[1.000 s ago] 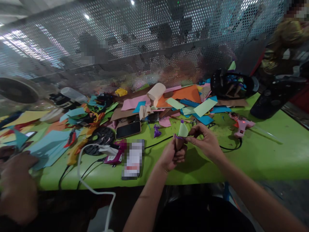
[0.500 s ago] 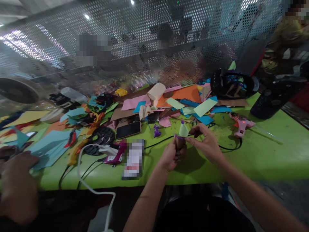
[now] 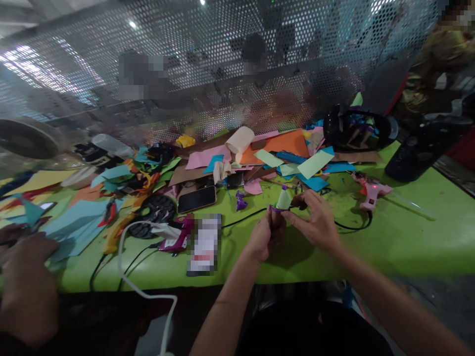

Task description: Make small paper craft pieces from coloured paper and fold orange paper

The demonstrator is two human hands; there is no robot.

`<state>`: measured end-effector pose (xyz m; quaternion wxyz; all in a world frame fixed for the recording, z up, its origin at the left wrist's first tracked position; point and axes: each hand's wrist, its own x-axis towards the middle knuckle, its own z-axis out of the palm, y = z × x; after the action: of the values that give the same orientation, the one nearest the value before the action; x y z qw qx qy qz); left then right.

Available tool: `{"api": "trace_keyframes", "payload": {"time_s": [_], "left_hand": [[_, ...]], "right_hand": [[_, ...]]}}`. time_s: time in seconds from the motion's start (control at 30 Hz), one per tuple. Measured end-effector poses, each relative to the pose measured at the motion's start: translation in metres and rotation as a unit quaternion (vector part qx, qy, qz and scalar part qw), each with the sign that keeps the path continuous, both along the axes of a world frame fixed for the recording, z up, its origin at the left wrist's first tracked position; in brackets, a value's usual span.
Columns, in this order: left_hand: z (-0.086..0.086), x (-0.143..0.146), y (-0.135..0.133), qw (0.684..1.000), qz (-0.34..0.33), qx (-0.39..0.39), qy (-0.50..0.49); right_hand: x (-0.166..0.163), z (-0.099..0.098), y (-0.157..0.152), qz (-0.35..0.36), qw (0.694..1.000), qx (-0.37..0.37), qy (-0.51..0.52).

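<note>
My left hand (image 3: pixel 261 232) is closed around the brown lower part of a small craft figure. A pale green paper cone hat (image 3: pixel 284 199) tops this figure, with a purple tip and a purple rim. From the right, my right hand (image 3: pixel 315 217) has its thumb and fingers bent at the cone's rim, gripping or touching it. The fingertips are partly hidden, so any small thing between them cannot be made out. On the table to the right lies a pink glue gun (image 3: pixel 372 194) with a red light. Behind my left hand is a scrap of purple foam or paper (image 3: pixel 241 201).
Coloured paper sheets (image 3: pixel 285 148) and a white cup (image 3: pixel 240 141) litter the back. Left are a phone (image 3: pixel 197 200), a magenta glue gun (image 3: pixel 178 240), a yellow glue gun (image 3: pixel 118 233) and another person's hand (image 3: pixel 27 252). A dark tumbler (image 3: pixel 415 153) stands right.
The cone hat has tilted and shifted slightly to the right in my hands. My right hand has turned a little with its fingers still at the rim.
</note>
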<state>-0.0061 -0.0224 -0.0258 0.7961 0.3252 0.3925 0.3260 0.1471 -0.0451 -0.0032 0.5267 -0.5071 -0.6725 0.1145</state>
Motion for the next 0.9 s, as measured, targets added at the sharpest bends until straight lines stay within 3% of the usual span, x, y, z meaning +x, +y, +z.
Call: {"api": "trace_keyframes", "payload": {"time_s": [0.2,0.43,0.9], "left_hand": [[0.0041,-0.0006,0.0004,1.000,-0.008,0.013,-0.017],[0.0058,-0.0040,0.0041,0.999,-0.042,-0.004,-0.015],[0.0046,-0.0031,0.0028,0.999,-0.032,-0.011,-0.011]], "right_hand": [[0.0016,-0.0013,0.0015,0.023,0.999,-0.019,0.023],[0.0023,-0.0022,0.0041,0.072,0.983,-0.084,0.144],[0.0010,-0.0014,0.0050,0.075,0.976,-0.106,0.175]]}}
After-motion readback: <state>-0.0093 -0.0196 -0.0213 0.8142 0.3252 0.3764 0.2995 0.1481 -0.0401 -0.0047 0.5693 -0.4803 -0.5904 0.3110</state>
